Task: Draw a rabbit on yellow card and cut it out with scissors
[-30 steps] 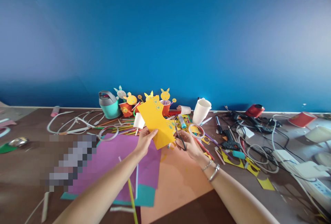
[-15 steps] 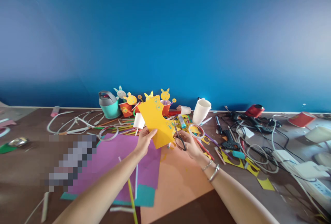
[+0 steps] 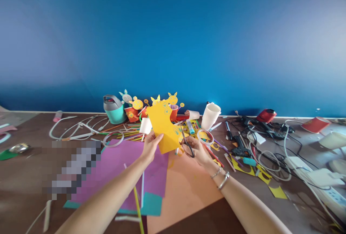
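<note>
My left hand (image 3: 150, 145) pinches the lower left edge of a yellow paper sheet (image 3: 164, 127) and holds it upright above the table. Small blue drawings show on the sheet's right side. My right hand (image 3: 196, 149) grips black-handled scissors (image 3: 186, 141), whose blades meet the sheet's right edge. Both hands hover over a purple sheet (image 3: 119, 165) and an orange sheet (image 3: 186, 187) lying on the brown table (image 3: 32, 176).
Behind the hands stand red paper cups with yellow bunny faces (image 3: 135, 108), a teal bottle (image 3: 113, 109) and a white cup (image 3: 210, 115). Coloured straws, a tape ring (image 3: 204, 136), a glue gun (image 3: 240, 146), cables and a power strip (image 3: 319, 178) clutter the right side.
The yellow sheet has turned a little and stands more upright in my left hand. The scissors stay at its right edge. Both arms have barely shifted.
</note>
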The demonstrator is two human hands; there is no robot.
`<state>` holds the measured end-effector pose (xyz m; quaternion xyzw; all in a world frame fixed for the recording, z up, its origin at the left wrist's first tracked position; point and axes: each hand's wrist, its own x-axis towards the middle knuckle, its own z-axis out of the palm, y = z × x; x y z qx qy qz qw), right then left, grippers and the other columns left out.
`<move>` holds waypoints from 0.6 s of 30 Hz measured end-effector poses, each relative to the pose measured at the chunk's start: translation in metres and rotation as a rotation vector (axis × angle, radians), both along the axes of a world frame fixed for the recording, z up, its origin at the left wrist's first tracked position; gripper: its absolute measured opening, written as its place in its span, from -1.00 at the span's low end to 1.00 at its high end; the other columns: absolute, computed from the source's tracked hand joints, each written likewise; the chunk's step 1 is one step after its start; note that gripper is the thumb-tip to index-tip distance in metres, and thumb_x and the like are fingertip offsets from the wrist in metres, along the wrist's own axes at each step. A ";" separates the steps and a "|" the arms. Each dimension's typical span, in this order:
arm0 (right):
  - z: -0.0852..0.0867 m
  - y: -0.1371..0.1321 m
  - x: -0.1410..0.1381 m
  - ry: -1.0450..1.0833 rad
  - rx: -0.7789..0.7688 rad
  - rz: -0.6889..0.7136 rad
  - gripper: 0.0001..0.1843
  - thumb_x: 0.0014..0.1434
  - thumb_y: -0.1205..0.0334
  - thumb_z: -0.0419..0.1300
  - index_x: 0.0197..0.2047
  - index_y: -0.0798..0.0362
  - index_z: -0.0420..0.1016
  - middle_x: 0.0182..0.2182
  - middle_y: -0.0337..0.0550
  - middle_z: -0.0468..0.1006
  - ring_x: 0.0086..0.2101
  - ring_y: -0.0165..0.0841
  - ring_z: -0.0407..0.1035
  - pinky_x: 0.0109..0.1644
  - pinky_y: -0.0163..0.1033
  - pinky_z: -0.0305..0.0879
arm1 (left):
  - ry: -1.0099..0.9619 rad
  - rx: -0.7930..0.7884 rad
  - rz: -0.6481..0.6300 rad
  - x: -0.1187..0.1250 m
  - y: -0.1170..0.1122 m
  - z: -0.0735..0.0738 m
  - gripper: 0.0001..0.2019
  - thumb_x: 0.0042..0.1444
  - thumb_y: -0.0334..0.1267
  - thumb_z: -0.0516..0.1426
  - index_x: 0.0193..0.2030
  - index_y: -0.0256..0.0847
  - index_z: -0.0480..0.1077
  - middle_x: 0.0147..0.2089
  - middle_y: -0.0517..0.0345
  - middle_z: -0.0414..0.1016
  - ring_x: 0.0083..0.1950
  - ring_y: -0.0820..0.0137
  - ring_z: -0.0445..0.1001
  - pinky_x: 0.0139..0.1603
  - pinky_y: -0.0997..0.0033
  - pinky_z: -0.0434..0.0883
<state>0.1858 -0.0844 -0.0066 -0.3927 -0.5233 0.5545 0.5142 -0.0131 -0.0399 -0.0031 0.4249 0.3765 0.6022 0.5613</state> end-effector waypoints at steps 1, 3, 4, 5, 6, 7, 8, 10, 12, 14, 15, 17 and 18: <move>0.000 0.000 0.000 0.009 0.001 0.007 -0.70 0.00 0.08 0.34 -0.33 0.08 0.39 -0.64 -0.41 0.20 -0.64 -0.58 -0.06 -0.60 -0.39 -0.11 | 0.000 0.003 0.003 0.000 0.000 0.000 -0.65 -0.17 -0.11 0.36 -0.23 -0.19 0.50 -0.18 0.08 0.61 -0.14 0.25 0.53 -0.11 0.32 0.41; 0.000 0.000 0.000 0.021 0.001 0.022 -0.72 0.01 0.09 0.33 -0.34 0.08 0.39 -0.67 -0.44 0.14 -0.65 -0.58 -0.09 -0.60 -0.39 -0.13 | 0.001 0.008 0.005 0.000 0.001 -0.001 -0.64 -0.17 -0.10 0.36 -0.21 -0.18 0.51 -0.17 0.08 0.61 -0.13 0.24 0.53 -0.10 0.31 0.41; 0.001 0.000 0.000 0.021 0.003 0.030 -0.72 0.02 0.09 0.33 -0.33 0.08 0.39 -0.67 -0.45 0.13 -0.65 -0.58 -0.10 -0.60 -0.39 -0.13 | 0.001 0.012 0.005 0.000 0.001 -0.001 -0.64 -0.16 -0.10 0.36 -0.20 -0.17 0.51 -0.15 0.08 0.61 -0.12 0.24 0.54 -0.09 0.30 0.41; 0.001 -0.001 0.000 0.018 0.005 0.037 -0.73 0.03 0.09 0.32 -0.33 0.08 0.38 -0.68 -0.46 0.12 -0.65 -0.58 -0.11 -0.60 -0.39 -0.13 | 0.000 0.017 0.005 0.000 0.001 -0.001 -0.63 -0.16 -0.10 0.36 -0.19 -0.17 0.51 -0.14 0.07 0.61 -0.10 0.23 0.54 -0.08 0.29 0.41; 0.002 -0.001 0.000 0.015 0.007 0.043 -0.73 0.03 0.09 0.32 -0.33 0.08 0.39 -0.68 -0.46 0.11 -0.64 -0.58 -0.11 -0.60 -0.38 -0.13 | 0.000 0.022 0.006 0.000 0.001 0.000 -0.63 -0.16 -0.09 0.35 -0.18 -0.17 0.52 -0.13 0.07 0.61 -0.09 0.22 0.54 -0.07 0.28 0.41; 0.002 -0.001 0.000 0.013 0.007 0.049 -0.73 0.03 0.09 0.32 -0.32 0.08 0.39 -0.68 -0.46 0.11 -0.64 -0.58 -0.11 -0.60 -0.38 -0.13 | 0.001 0.027 0.008 0.000 0.001 0.000 -0.62 -0.15 -0.09 0.35 -0.17 -0.17 0.52 -0.13 0.06 0.61 -0.08 0.21 0.54 -0.06 0.27 0.42; 0.002 -0.001 0.000 0.012 0.006 0.051 -0.72 0.03 0.09 0.33 -0.32 0.08 0.39 -0.68 -0.47 0.11 -0.64 -0.58 -0.12 -0.60 -0.38 -0.14 | 0.002 0.032 0.011 0.000 0.000 0.001 -0.61 -0.15 -0.08 0.35 -0.16 -0.17 0.52 -0.12 0.05 0.61 -0.08 0.20 0.54 -0.06 0.27 0.42; 0.002 -0.001 0.001 0.012 -0.004 0.054 -0.71 0.02 0.09 0.34 -0.32 0.08 0.38 -0.69 -0.47 0.11 -0.65 -0.58 -0.13 -0.60 -0.39 -0.14 | 0.007 0.037 0.017 0.000 0.000 0.001 -0.60 -0.14 -0.08 0.35 -0.15 -0.19 0.51 -0.12 0.05 0.61 -0.08 0.20 0.53 -0.06 0.26 0.42; 0.002 -0.001 0.001 0.010 -0.021 0.055 -0.71 0.02 0.09 0.34 -0.31 0.08 0.38 -0.69 -0.48 0.09 -0.65 -0.59 -0.13 -0.60 -0.39 -0.15 | 0.006 0.042 0.026 0.000 0.000 0.002 -0.62 -0.14 -0.08 0.34 -0.17 -0.20 0.51 -0.13 0.05 0.61 -0.08 0.21 0.54 -0.07 0.27 0.43; 0.002 -0.001 0.001 0.006 -0.032 0.057 -0.70 0.02 0.09 0.34 -0.31 0.09 0.39 -0.70 -0.49 0.08 -0.65 -0.59 -0.14 -0.60 -0.39 -0.15 | -0.004 0.045 0.028 0.000 0.001 0.001 -0.64 -0.13 -0.09 0.34 -0.19 -0.20 0.51 -0.15 0.07 0.61 -0.10 0.22 0.54 -0.08 0.28 0.43; 0.001 -0.001 0.001 0.002 -0.035 0.058 -0.70 0.02 0.09 0.34 -0.31 0.09 0.39 -0.70 -0.49 0.08 -0.65 -0.59 -0.14 -0.60 -0.39 -0.15 | -0.010 0.047 0.028 0.000 0.001 0.001 -0.65 -0.13 -0.09 0.34 -0.20 -0.19 0.50 -0.15 0.08 0.62 -0.12 0.23 0.54 -0.08 0.29 0.43; 0.000 -0.001 0.001 -0.006 -0.037 0.058 -0.71 0.02 0.09 0.34 -0.30 0.08 0.39 -0.69 -0.48 0.08 -0.65 -0.59 -0.13 -0.59 -0.39 -0.15 | -0.019 0.050 0.026 0.000 0.002 0.000 -0.66 -0.13 -0.10 0.34 -0.21 -0.19 0.50 -0.16 0.10 0.62 -0.13 0.24 0.54 -0.09 0.29 0.43; 0.000 0.000 0.001 -0.010 -0.037 0.055 -0.71 0.02 0.09 0.33 -0.30 0.08 0.38 -0.69 -0.48 0.09 -0.65 -0.59 -0.12 -0.59 -0.39 -0.15 | -0.022 0.050 0.026 0.000 0.002 0.000 -0.67 -0.13 -0.10 0.34 -0.22 -0.18 0.50 -0.15 0.10 0.62 -0.12 0.24 0.54 -0.09 0.29 0.43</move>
